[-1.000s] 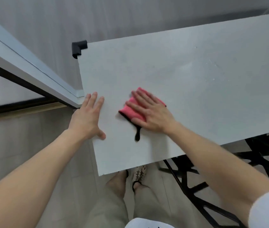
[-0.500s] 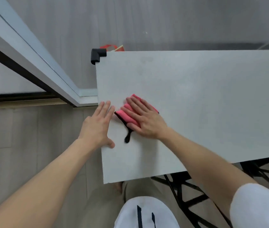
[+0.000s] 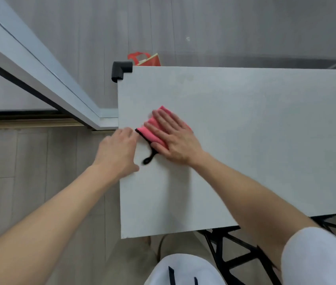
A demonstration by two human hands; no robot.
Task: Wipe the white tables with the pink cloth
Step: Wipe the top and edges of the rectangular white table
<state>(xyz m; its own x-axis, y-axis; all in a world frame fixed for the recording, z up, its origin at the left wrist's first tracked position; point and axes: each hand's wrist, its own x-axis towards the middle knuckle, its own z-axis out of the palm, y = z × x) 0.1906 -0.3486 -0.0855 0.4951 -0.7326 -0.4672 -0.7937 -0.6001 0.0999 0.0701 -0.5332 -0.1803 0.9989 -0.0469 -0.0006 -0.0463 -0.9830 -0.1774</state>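
Mid-wipe: the right hand (image 3: 175, 140), grip released, presses the pink cloth (image 3: 152, 130) flat near the white tabletop's (image 3: 245, 140) left edge. The left hand (image 3: 116, 153) braces there, grasping nothing. The next move is likely a rightward sweep.

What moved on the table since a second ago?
The right hand slid the pink cloth left, nearer the white table's left edge. The left hand now nearly meets the cloth's corner. Nothing was grabbed or let go: the right hand still presses flat on the cloth, and the left hand stays at the table's edge.
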